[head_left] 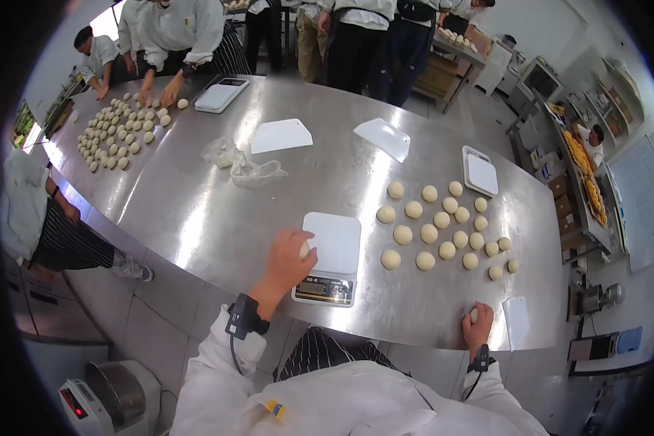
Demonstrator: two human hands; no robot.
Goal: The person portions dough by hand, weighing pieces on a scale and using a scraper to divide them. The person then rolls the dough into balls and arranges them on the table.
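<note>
My left hand (pixel 287 260) is closed around a dough ball (pixel 304 250) at the left edge of a white kitchen scale (pixel 334 243). The scale's platform carries nothing else, and its display faces me. Near the table's front edge on the right, my right hand (pixel 478 328) cups another dough ball (pixel 474 315), its fingers curled over it. Between and beyond my hands, several round dough balls (pixel 429 233) lie in loose rows on the steel table (pixel 269 218). A white dough scraper (pixel 516 323) lies just right of my right hand.
Two more scrapers (pixel 282 136) (pixel 383 139), a crumpled plastic bag (pixel 247 166) and a second scale (pixel 479 172) lie farther back. At the far left, a person's hands (pixel 160 91) work among many dough balls (pixel 112 134) beside another scale (pixel 222 95). Other people stand around the table.
</note>
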